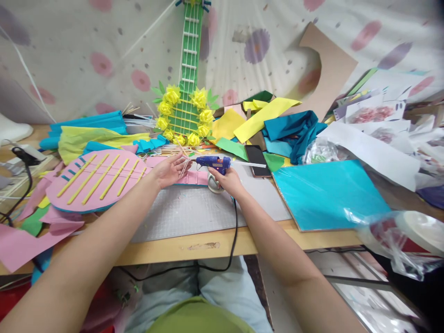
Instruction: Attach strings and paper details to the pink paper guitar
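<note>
My right hand (228, 181) is wrapped round a blue glue gun (212, 162), its nozzle pointing left and a white glue stick (248, 164) jutting from its back. Close to the nozzle, my left hand (170, 171) holds thin pale strands (183, 167) at its fingertips; whether they are string or fine sticks I cannot tell. Beneath both hands runs a pink strip (194, 178) with a blue edge. To the left it leads toward a pink rounded body (100, 178) bearing yellow bars. A roll of tape (214, 184) sits partly hidden below the gun.
A green paper guitar (190, 55) with yellow flowers leans at the back. A phone (257, 155) lies near a blue board (329, 194) at right. Coloured paper is heaped behind. A black cord (236, 236) hangs over the table's front edge (208, 247).
</note>
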Motion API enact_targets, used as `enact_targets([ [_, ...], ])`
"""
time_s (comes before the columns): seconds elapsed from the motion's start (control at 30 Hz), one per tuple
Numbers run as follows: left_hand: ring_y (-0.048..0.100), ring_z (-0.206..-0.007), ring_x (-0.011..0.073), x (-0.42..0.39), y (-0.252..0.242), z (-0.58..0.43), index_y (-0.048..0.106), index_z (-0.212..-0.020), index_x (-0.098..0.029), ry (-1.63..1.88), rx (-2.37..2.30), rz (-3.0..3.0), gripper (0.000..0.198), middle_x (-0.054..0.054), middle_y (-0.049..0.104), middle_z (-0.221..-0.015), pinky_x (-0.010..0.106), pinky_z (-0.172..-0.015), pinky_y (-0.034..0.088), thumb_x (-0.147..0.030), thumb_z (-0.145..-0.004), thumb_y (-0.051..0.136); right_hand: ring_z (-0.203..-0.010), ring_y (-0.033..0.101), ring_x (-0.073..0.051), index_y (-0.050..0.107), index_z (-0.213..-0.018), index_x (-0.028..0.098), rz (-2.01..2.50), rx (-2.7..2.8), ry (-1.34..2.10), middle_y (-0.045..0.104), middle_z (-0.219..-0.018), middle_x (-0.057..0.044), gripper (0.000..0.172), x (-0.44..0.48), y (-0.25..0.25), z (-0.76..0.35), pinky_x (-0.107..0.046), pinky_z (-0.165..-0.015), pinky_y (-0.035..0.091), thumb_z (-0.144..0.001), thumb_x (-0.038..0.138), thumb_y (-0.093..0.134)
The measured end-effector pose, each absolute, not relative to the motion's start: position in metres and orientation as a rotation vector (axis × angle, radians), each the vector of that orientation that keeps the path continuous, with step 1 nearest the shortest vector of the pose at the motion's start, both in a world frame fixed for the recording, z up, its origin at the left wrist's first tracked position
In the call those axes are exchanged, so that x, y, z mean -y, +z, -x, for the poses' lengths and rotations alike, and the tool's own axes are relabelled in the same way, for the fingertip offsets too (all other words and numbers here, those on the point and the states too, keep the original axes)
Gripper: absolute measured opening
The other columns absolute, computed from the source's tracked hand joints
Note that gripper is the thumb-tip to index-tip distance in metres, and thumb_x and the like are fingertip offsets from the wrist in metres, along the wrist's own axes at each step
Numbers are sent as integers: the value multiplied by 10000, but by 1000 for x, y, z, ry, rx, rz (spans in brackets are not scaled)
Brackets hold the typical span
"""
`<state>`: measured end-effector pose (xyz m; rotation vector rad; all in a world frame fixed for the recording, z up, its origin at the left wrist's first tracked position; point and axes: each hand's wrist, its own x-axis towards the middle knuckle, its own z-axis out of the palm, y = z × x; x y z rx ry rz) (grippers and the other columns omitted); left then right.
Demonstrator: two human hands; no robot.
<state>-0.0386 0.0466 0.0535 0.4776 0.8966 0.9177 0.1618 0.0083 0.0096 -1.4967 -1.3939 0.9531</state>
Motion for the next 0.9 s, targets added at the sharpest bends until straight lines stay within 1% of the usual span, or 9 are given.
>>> enact_targets([
  [0.13,658,-776,177,-46,55,38,569,-824,-110,914,-896,-487,132,113,652,-806,280,-677,549,-236,-827,528,-383,453,-84,545,-631,173,1487,1392,935,501,-485,22,477,-7,11,-160,-216,-409,368,-633,650,564],
  [0.3,658,-773,178,-47,54,39,568,-806,-104,924,-913,-506,144,112,655,-806,271,-669,548,-239,-828,526,-401,465,-90,533,-595,171,1548,1416,917,500,-477,18,475,-5,14,-159,-220,-429,376,-634,643,568],
  [0.47,655,-794,178,-49,52,42,574,-806,-99,928,-907,-521,147,118,656,-832,270,-689,545,-242,-819,541,-392,463,-88,532,-626,177,1541,1389,936,504,-485,24,445,-5,13,-162,-218,-420,387,-634,620,582],
  [0.57,652,-799,173,-49,51,43,580,-820,-100,939,-898,-529,139,117,654,-839,268,-695,541,-235,-814,548,-384,455,-87,515,-618,182,1501,1372,940,494,-485,29,456,-7,10,-161,-219,-410,383,-628,634,579],
  [0.73,651,-800,171,-49,50,43,591,-830,-100,931,-896,-565,136,116,655,-849,269,-695,540,-230,-802,564,-376,451,-83,537,-646,176,1491,1376,947,494,-490,32,477,-8,10,-160,-216,-403,368,-620,651,576],
  [0.9,651,-816,170,-49,51,42,601,-819,-99,930,-909,-576,116,113,659,-866,264,-704,538,-210,-789,579,-383,459,-90,523,-594,177,1548,1386,913,487,-456,26,484,-7,11,-162,-218,-418,365,-624,659,565],
])
